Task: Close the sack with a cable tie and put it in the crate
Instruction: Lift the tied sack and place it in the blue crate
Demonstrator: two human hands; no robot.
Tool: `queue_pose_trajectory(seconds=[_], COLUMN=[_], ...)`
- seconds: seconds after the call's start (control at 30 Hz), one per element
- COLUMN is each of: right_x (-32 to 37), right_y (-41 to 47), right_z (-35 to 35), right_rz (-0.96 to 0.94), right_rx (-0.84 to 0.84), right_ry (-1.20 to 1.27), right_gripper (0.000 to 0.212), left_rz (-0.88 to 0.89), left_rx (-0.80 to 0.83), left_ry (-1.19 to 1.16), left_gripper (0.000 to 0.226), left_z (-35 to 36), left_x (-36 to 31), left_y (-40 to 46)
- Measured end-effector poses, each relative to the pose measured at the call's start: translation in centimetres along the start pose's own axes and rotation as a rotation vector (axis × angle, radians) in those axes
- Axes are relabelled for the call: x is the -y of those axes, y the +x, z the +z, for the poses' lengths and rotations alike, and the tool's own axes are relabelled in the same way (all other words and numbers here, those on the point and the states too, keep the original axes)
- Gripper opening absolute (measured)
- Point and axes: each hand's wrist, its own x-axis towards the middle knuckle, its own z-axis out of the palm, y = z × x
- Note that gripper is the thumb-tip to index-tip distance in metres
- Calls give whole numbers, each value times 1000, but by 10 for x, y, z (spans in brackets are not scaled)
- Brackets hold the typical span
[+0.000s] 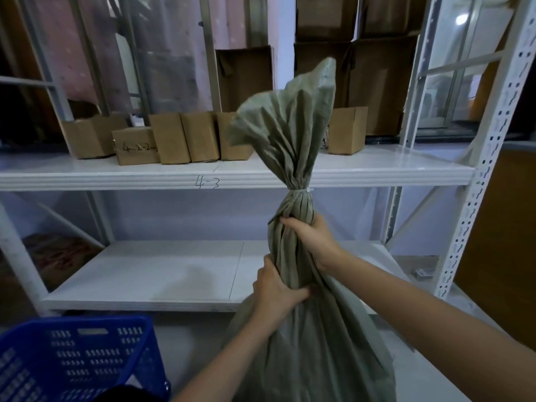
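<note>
- The grey-green sack (301, 329) is held upright in front of the white shelf (174, 175).
- A white cable tie (298, 192) cinches its neck.
- The right hand (311, 242) has its grip clenched round the neck below the tie.
- The left hand (275, 294) grips lower down.
- The blue crate (72, 358) stands at lower left, apart from the sack.

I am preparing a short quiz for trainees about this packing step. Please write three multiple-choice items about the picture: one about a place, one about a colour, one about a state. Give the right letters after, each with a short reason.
1. Where is the crate?
A. Lower left, beside the sack
B. On the top shelf
C. Right of the rack

2. What colour is the crate?
A. Red
B. Blue
C. White

3. How is the sack's neck?
A. Wide open
B. Cinched by a cable tie
C. Knotted with rope

Answers:
1 A: the crate sits low at left of the sack.
2 B: its perforated walls are blue.
3 B: a pale cable tie binds the neck above the right hand and left hand, both gripping it.
</note>
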Motion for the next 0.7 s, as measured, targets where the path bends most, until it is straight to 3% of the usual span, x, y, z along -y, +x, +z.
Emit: queue_pose_trajectory(seconds=[0.23, 0.5, 0.6, 0.7], right_x=[72, 157, 185, 215], right_y=[2, 5, 5, 3], right_z=[8, 19, 25, 36], right_rz=[-94, -214, -232, -262], right_rx=[68, 98, 113, 80], right_ry=[-45, -4, 13, 67], right_gripper=[7, 22, 10, 25], left_rz=[182, 306, 351, 417], left_rx=[-202, -416, -469, -505], left_ry=[-98, -83, -29, 22], left_gripper=[63, 51, 49, 47], left_z=[-32, -76, -102, -135], left_x=[-46, -108, -127, -144], left_y=[12, 33, 44, 55])
